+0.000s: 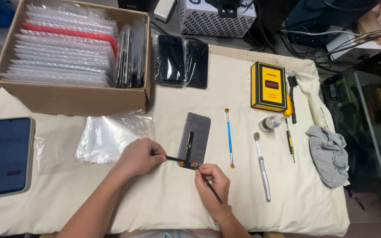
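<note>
A dark phone screen panel (196,136) lies face down on the cream cloth, with a thin flex strip running down its middle to an orange connector at its near edge. My left hand (138,157) is closed on a thin black probe (171,158) whose tip rests at the connector. My right hand (212,183) grips a second black probe (210,186), its tip also at the panel's near edge.
A cardboard box (73,99) of bubble-wrapped screens stands at the back left, with empty plastic bags (111,134) in front. A phone (6,155) lies far left. A blue-handled tool (229,137), toothbrush (262,166), yellow box (268,86), small bottle (270,123) and grey rag (329,154) sit to the right.
</note>
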